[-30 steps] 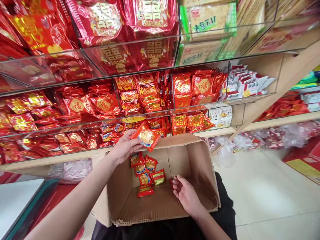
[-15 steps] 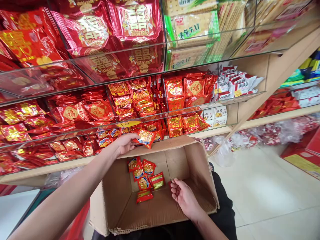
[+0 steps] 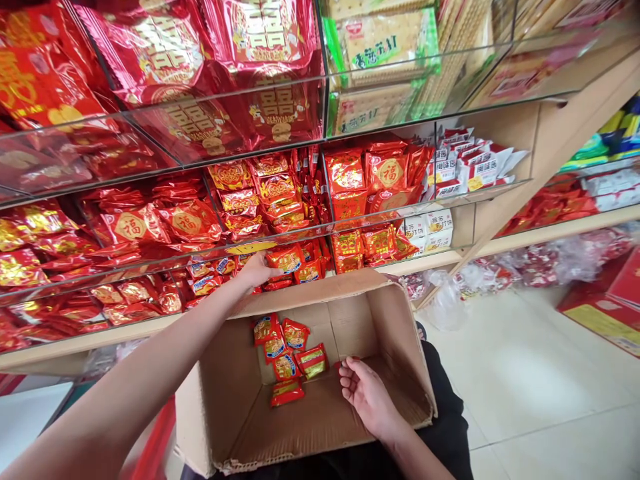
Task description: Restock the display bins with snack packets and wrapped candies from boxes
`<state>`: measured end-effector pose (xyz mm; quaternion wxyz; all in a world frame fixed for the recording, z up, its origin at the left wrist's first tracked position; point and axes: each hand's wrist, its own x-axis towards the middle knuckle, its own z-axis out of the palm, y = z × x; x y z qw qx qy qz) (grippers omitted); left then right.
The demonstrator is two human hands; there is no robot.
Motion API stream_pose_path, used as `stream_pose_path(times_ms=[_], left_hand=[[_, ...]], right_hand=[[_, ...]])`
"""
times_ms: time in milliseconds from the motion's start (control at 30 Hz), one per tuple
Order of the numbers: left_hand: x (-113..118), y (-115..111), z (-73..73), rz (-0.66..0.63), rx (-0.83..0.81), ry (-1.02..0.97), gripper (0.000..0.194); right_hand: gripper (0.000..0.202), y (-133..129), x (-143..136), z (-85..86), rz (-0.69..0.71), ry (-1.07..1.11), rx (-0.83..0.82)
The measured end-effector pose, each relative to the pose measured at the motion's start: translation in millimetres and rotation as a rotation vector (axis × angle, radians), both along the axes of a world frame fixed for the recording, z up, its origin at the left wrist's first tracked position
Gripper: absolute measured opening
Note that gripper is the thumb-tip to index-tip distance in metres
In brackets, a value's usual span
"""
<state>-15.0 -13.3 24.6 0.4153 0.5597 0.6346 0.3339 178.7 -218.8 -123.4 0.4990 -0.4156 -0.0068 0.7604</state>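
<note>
My left hand [image 3: 257, 270] reaches over the box's far edge to the lowest shelf bin. Its fingers are closed on the edge of a red snack packet [image 3: 286, 259], which lies against other red packets there. Inside the cardboard box [image 3: 235, 443] several small red and gold snack packets [image 3: 284, 367] lie loosely, toward the left. My right hand [image 3: 367, 393] hangs over the right half of the box with its fingers curled. A bit of red shows beside its fingertips; what it holds, if anything, is hidden.
Clear-fronted shelves rise ahead, filled with red snack packets [image 3: 135, 227], large pink-red packs [image 3: 265, 37] and green-edged cracker packs [image 3: 380, 43]. A wooden upright [image 3: 500, 220] stands at right. Plastic-bagged goods [image 3: 540, 267] lie under the shelf, by a red carton [image 3: 607, 303].
My left hand has moved up and slightly forward with the packet, from above the box's rim into the shelf bin. My right hand stays nearly still.
</note>
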Motion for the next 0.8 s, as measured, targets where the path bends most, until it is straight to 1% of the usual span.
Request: stream_pose_path(times_ms=[100,167,300,367,467,633,800], left_hand=[[10.0,9.0,-6.5,-0.054,0.045,0.089,0.054],[14.2,15.5,-12.3,-0.059,0.063,0.162,0.051],[19.7,29.0,-24.3,-0.028,0.072,0.337,0.036],[22.8,34.5,-27.5,-0.008,0.07,0.43,0.029],[27.4,39.8,-27.1,-0.024,0.079,0.536,0.024],[30.3,44.1,-22.4,-0.12,0.126,0.64,0.025],[29.0,48.4,-23.9,-0.205,0.1,0.715,0.029]], right_hand=[[0.02,0.7,0.7,1.4,-0.002,0.003,-0.007],[0.02,1.1,1.1,2.2,-0.007,0.009,-0.01],[0.02,2.4,1.7,3.0,-0.008,0.015,-0.019],[0.02,2.9,1.7,3.2,-0.009,0.015,-0.024],[0.02,2.9,1.4,3.3,-0.016,0.019,-0.029],[0.02,2.4,1.7,2.0,-0.011,0.027,-0.026],[0.02,2.3,1.9,2.0,-0.002,0.034,-0.031]])
